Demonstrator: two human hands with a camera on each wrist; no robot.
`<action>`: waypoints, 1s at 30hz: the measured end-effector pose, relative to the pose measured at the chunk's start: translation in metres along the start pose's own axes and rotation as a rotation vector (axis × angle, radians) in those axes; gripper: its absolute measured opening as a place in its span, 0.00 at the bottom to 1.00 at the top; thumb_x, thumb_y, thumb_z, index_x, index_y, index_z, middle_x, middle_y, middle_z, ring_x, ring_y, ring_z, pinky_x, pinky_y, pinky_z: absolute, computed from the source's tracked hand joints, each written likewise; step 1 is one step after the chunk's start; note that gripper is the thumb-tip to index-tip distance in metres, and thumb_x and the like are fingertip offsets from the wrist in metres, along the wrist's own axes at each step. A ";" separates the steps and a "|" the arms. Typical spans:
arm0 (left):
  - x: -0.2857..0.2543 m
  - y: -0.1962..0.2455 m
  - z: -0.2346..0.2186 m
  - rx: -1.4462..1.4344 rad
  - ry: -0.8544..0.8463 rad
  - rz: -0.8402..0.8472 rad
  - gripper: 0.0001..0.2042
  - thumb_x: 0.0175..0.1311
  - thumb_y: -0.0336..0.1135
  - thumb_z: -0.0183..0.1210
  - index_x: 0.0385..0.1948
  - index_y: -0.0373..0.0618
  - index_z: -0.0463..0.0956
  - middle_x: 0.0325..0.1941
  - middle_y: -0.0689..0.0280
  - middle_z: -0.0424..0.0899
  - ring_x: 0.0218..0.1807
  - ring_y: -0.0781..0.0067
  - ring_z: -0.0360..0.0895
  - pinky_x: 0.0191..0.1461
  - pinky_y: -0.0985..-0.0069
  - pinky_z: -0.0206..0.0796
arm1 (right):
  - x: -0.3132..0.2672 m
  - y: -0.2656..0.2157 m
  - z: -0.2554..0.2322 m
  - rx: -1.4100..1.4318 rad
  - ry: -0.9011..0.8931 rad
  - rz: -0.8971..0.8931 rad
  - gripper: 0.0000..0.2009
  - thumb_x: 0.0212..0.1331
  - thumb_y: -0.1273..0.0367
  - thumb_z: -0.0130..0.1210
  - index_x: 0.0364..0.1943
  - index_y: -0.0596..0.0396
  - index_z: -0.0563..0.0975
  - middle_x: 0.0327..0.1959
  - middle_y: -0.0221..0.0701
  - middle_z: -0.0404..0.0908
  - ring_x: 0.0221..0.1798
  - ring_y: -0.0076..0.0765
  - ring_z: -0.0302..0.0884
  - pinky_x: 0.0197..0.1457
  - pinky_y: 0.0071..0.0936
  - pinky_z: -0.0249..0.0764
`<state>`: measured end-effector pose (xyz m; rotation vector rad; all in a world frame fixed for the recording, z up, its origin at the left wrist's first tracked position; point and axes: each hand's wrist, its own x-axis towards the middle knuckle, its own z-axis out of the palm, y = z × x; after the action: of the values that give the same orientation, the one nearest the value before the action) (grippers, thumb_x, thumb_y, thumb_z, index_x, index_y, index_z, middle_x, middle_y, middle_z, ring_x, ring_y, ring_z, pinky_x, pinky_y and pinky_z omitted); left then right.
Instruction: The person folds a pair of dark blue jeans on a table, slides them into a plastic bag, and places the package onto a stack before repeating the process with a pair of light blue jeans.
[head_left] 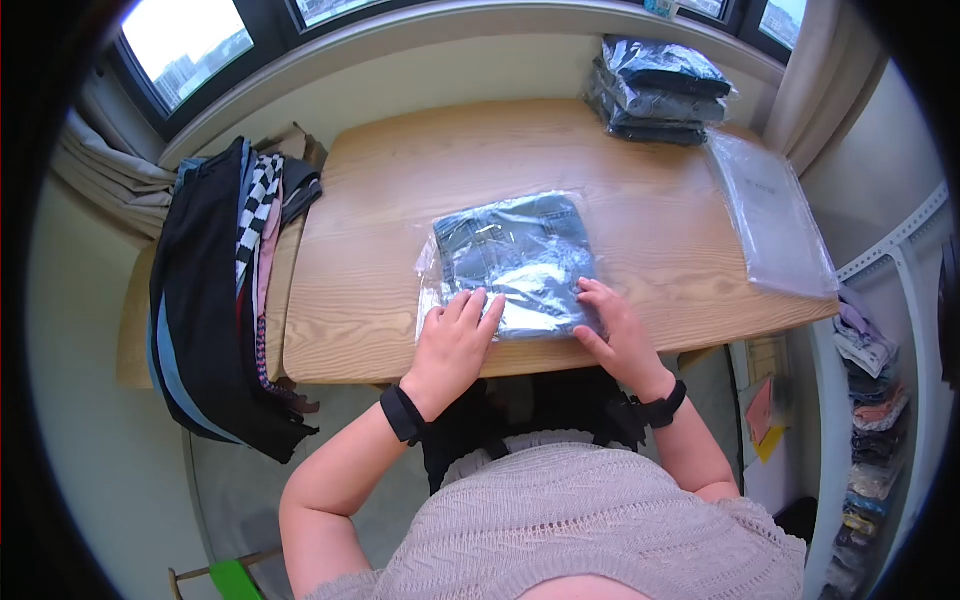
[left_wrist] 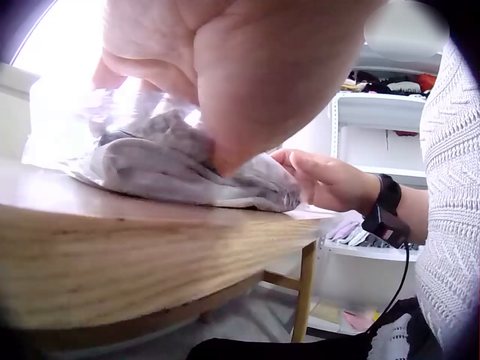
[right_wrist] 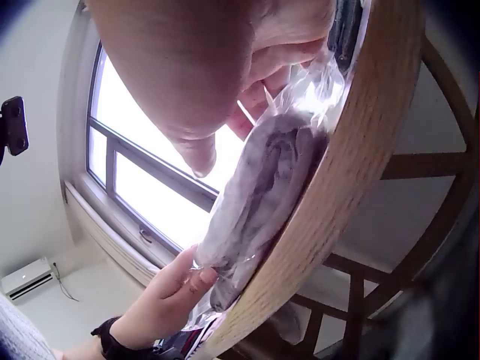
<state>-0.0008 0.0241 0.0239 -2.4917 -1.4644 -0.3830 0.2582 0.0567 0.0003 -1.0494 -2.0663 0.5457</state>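
Observation:
Folded blue jeans (head_left: 515, 250) lie flat inside a clear plastic bag (head_left: 430, 275) near the front edge of the wooden table. On the bag's near left part rests my left hand (head_left: 455, 345), its fingers reaching over the plastic. My right hand (head_left: 625, 335) is at the bag's right side, thumb and fingers spread apart along that edge. From the left wrist, the bag's crumpled near side (left_wrist: 180, 165) shows below my left hand. The right wrist view shows the folded layers (right_wrist: 262, 187) through the plastic, with my left hand at the far end.
Several bagged garments (head_left: 660, 95) are stacked at the table's back right. Flat clear bags (head_left: 775, 215) lie at the right edge. Trousers and other clothes (head_left: 205, 290) hang over a support on the left. A shelf rack (head_left: 905, 300) with folded clothes stands at the right.

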 end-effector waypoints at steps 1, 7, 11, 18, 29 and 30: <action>0.002 -0.003 0.003 0.005 0.012 0.008 0.26 0.53 0.37 0.62 0.56 0.46 0.68 0.55 0.58 0.73 0.58 0.60 0.69 0.56 0.64 0.64 | 0.000 0.002 -0.004 0.031 -0.036 -0.028 0.20 0.58 0.62 0.57 0.52 0.57 0.71 0.61 0.41 0.68 0.65 0.49 0.63 0.67 0.37 0.59; 0.015 -0.020 -0.007 -0.186 0.084 0.014 0.16 0.56 0.31 0.58 0.48 0.47 0.73 0.43 0.61 0.81 0.44 0.60 0.78 0.47 0.68 0.70 | 0.002 -0.001 -0.032 0.121 -0.149 -0.032 0.27 0.50 0.62 0.65 0.54 0.54 0.71 0.64 0.40 0.65 0.65 0.48 0.62 0.67 0.37 0.60; 0.020 -0.030 -0.050 -0.309 -0.038 0.043 0.11 0.62 0.35 0.54 0.44 0.45 0.74 0.33 0.59 0.81 0.39 0.59 0.78 0.37 0.64 0.70 | 0.013 -0.009 -0.053 0.295 -0.115 -0.178 0.31 0.43 0.68 0.69 0.56 0.54 0.71 0.61 0.36 0.69 0.66 0.44 0.62 0.68 0.38 0.58; 0.040 -0.064 -0.113 -0.791 -0.349 -0.120 0.19 0.70 0.45 0.47 0.47 0.37 0.76 0.40 0.50 0.81 0.39 0.53 0.78 0.44 0.67 0.69 | 0.050 -0.016 -0.049 0.265 -0.131 -0.138 0.23 0.45 0.75 0.66 0.50 0.56 0.75 0.50 0.35 0.79 0.56 0.42 0.73 0.62 0.33 0.65; -0.004 -0.114 -0.056 -1.635 0.075 -0.229 0.53 0.45 0.73 0.57 0.64 0.34 0.56 0.62 0.52 0.69 0.66 0.61 0.63 0.71 0.65 0.49 | 0.088 0.014 -0.033 0.530 -0.197 0.093 0.10 0.57 0.70 0.59 0.42 0.59 0.79 0.39 0.28 0.82 0.44 0.24 0.75 0.52 0.26 0.70; -0.012 -0.109 -0.046 -1.708 0.092 -0.258 0.54 0.42 0.72 0.60 0.64 0.34 0.55 0.63 0.53 0.68 0.66 0.60 0.63 0.70 0.65 0.49 | 0.088 0.014 -0.032 0.541 -0.207 0.126 0.13 0.58 0.69 0.59 0.45 0.60 0.78 0.41 0.30 0.82 0.45 0.24 0.75 0.52 0.26 0.70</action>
<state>-0.1067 0.0513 0.0702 -2.9965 -1.6591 -2.6484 0.2557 0.1377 0.0492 -0.8239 -1.8647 1.2401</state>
